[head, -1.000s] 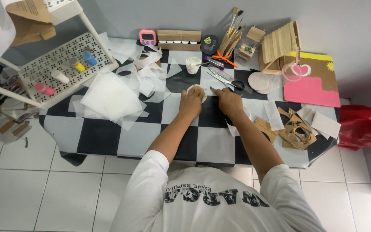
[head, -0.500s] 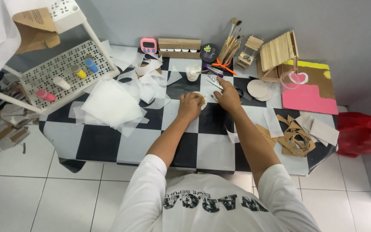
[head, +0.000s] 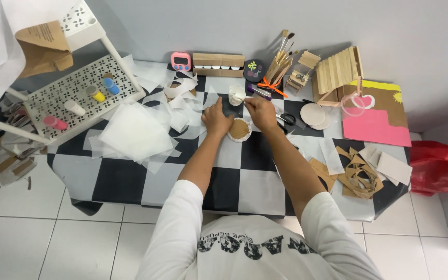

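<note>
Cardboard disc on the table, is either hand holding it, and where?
The left hand rests at the disc by its left edge; the right hand is just above it. A real grip cannot be told.

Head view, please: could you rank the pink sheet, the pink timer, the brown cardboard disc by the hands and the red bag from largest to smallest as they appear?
1. Pink sheet and red bag: look alike; bag cut off by the frame.
2. Brown cardboard disc.
3. Pink timer, only slightly smaller.
</note>
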